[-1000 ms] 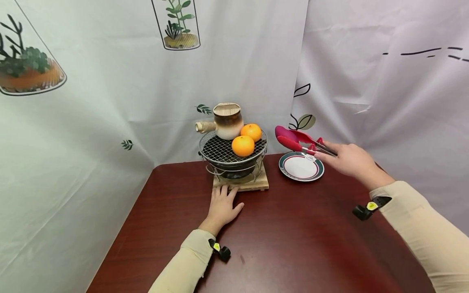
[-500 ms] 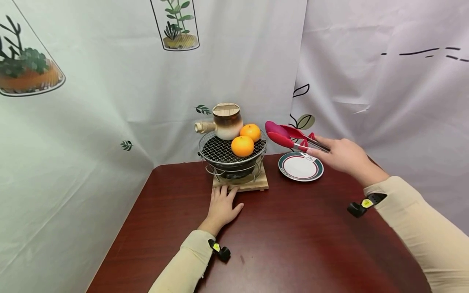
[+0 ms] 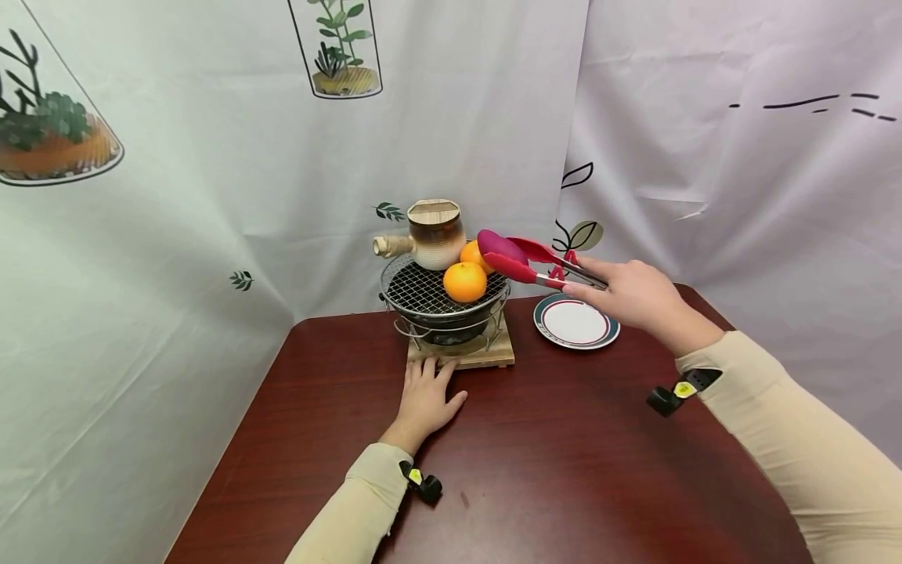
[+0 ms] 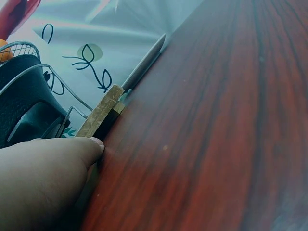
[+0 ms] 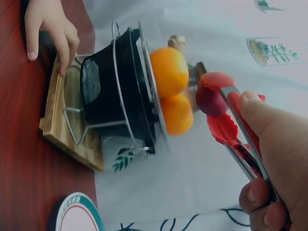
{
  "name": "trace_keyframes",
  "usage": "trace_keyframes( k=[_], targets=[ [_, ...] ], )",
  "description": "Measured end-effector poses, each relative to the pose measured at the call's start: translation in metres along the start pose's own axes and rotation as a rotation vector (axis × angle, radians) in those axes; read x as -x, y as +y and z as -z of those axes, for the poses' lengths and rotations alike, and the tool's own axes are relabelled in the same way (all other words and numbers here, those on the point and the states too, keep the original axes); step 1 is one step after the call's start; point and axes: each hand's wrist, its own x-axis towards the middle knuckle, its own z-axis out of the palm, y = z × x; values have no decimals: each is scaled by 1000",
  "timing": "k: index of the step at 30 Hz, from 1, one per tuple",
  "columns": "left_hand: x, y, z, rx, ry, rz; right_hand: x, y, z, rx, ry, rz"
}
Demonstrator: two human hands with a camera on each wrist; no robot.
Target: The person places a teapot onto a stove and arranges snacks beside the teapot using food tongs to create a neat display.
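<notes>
My right hand (image 3: 637, 294) grips red-tipped metal tongs (image 3: 513, 269), whose tips clasp a smooth purple oval thing (image 3: 502, 247). It is held in the air over the right side of a small black grill (image 3: 451, 323) with a wire grate (image 3: 412, 291). In the head view it partly covers the rear orange (image 3: 470, 253); the front orange (image 3: 465, 282) sits on the grate close by. Behind them stands a brown-and-white pot (image 3: 437, 244) with a wooden lid and side handle. My left hand (image 3: 425, 403) lies with fingers spread, its fingertips at the front edge of the wooden board (image 3: 486, 359) under the grill.
A white plate (image 3: 575, 321) with a green rim lies on the table (image 3: 535, 454), right of the grill. Behind the table hangs a pale cloth (image 3: 282, 157) printed with plants. The table's left edge runs close along the cloth.
My right hand has carried the tongs and the purple thing leftward, from above the plate to over the grill's right side. My left hand has stayed in place.
</notes>
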Motion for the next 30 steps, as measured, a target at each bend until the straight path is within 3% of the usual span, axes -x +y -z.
trace_keyframes(
  k=[30],
  targets=[
    [-2,-2,-3,2,-10,6,-21,-85,-15,-28,-21,120]
  ],
)
